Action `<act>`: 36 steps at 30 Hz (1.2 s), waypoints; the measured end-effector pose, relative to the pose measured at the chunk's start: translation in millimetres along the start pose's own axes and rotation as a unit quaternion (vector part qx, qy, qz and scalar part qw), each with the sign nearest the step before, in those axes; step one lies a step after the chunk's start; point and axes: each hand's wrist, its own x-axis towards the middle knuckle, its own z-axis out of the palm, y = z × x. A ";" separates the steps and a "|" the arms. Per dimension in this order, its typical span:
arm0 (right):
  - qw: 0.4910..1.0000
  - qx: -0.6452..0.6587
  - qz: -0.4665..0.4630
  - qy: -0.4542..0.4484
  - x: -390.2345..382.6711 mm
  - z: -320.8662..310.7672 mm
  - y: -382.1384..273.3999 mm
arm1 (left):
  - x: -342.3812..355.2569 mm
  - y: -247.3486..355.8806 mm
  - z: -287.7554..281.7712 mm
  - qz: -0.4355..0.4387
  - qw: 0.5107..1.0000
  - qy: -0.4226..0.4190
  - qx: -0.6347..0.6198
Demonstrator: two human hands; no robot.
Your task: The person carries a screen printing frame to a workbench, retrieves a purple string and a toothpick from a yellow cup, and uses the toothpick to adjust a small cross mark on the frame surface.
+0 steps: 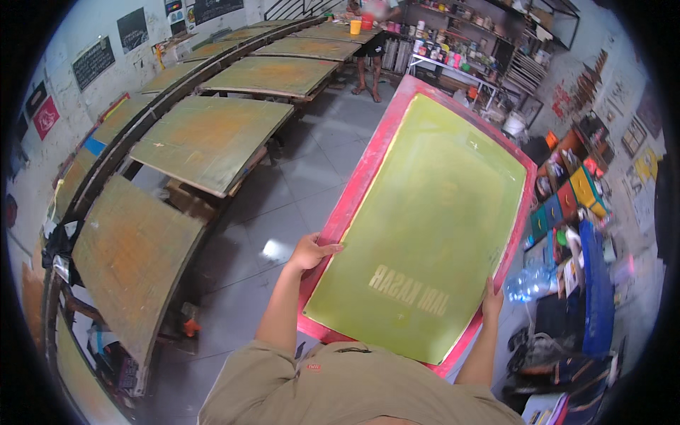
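A large screen printing frame [432, 212] with a red-pink border and a yellow-green coated mesh is held up in front of my body. Faint pale lettering shows near its lower end. My left hand [312, 253] grips the left border, its thumb lying over the front. On the opposite border my right hand [491, 300] is closed around the edge, with most of its fingers hidden behind the frame. The frame's near end rests close to or against my shirt; I cannot tell whether it touches.
On the left runs a long row of slanted printing boards [212, 138] along a dark rail [134, 134]. A person [370, 67] stands at its far end near yellow and red buckets [355, 27]. Right: coloured drawers [567, 198], a large clear plastic bottle [531, 282], a blue panel [596, 290]. Shelves with jars [453, 51] stand behind.
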 end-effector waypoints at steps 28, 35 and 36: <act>0.848 -0.005 -0.345 -0.402 430.6 628.2 -664.4 | 395.5 187.0 -198.6 0.021 0.852 0.484 -0.199; 0.737 -0.098 -0.465 -0.480 384.7 812.5 -723.1 | 407.1 160.6 -220.2 -0.098 0.764 0.609 -0.189; 0.718 -0.088 -0.464 -0.511 379.6 833.8 -727.1 | 409.6 158.8 -219.6 -0.137 0.752 0.636 -0.111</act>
